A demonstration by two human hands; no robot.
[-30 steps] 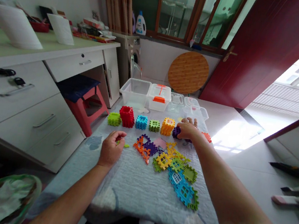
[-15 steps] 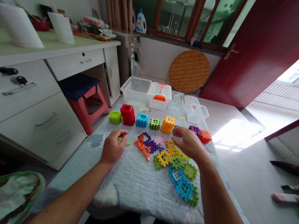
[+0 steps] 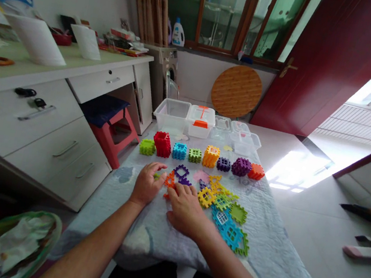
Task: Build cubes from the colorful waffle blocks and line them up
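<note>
My left hand rests on the cloth with its fingers curled round a small green plastic building piece, mostly hidden by the fingers. Beside it, my right hand reaches over orange triangular pieces, its fingertips touching them and its thumb apart. Just beyond the fingers lie dark purple interlocking pieces. To the right of this hand is a loose spread of yellow pieces, green pieces and blue pieces, partly overlapping.
Sorted stacks line the table's far side, including a red stack, a yellow stack and a purple stack. Behind them stand clear plastic boxes, one with an orange latch. A red stool is at the left.
My right hand has moved from the dark stack at the back down and left to the orange pieces. The purple stack looks taller and fully visible. My left hand stays near its place.
</note>
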